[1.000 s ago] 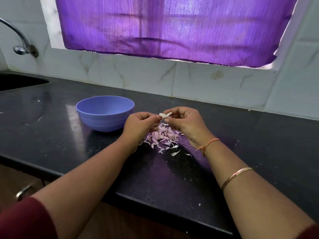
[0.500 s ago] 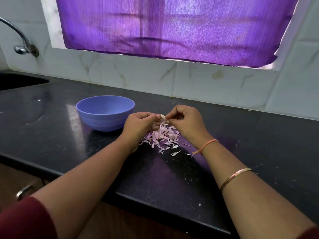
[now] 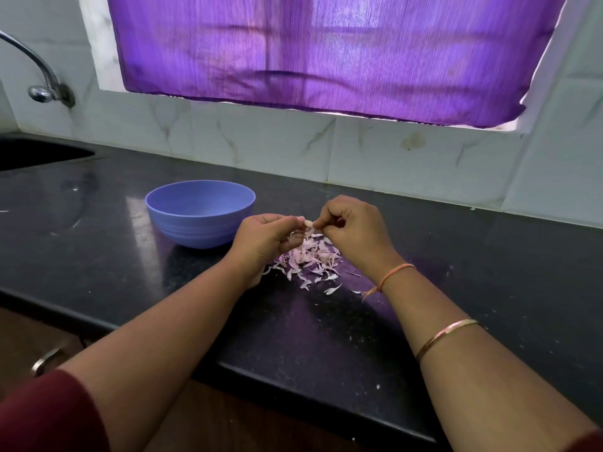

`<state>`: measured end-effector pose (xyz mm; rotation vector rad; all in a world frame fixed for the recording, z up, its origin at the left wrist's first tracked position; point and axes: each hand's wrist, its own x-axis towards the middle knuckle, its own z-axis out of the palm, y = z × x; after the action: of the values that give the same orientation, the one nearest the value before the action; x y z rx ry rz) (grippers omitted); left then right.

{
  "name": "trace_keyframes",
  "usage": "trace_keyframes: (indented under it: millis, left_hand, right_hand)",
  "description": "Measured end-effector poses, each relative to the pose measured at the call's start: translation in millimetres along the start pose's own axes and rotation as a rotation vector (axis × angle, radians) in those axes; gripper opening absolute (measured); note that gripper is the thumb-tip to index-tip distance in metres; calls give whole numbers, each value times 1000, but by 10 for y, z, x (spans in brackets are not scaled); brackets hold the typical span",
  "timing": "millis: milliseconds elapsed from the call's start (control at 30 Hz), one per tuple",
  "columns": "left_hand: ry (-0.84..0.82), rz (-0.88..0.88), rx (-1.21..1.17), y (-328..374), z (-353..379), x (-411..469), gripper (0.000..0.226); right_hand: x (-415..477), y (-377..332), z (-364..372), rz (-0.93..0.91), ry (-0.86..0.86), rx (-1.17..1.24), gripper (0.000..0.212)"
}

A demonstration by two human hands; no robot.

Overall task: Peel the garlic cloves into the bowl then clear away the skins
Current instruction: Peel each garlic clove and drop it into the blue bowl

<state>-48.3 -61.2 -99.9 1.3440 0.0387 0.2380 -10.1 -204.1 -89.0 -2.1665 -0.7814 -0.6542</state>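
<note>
The black polished stone countertop (image 3: pixel 489 272) spreads under and all round the grip, and the purple fabric curtain (image 3: pixel 326 50) hangs across the window far beyond it, above white marbled wall tiles (image 3: pixel 261 148). Well off to the left of the grip lie the dark sunken sink (image 3: pixel 32 153) and, above it, the curved chrome tap (image 3: pixel 45 83). The round blue plastic bowl (image 3: pixel 195 223) stands upright just to the left of the grip, close beside the left hand (image 3: pixel 264 238); its bottom is hidden by its near wall. The left hand and the right hand (image 3: pixel 354 228) meet fingertip to fingertip above the countertop. Directly below the grip and a little toward the person, a loose heap of pale pink papery garlic skins (image 3: pixel 310 259) lies on the stone. At the grip itself sits the small pale garlic clove (image 3: pixel 308 224), pinched between thumb and fingertips of both hands, clear of the heap and outside the bowl
</note>
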Motion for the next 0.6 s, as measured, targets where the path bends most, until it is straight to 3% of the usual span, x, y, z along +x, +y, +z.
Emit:
trace_keyframes:
  millis: [600]
  left_hand:
    - [32, -18, -15, 13, 20, -14, 13]
  right_hand:
    - [15, 12, 24, -11, 5, 14, 17]
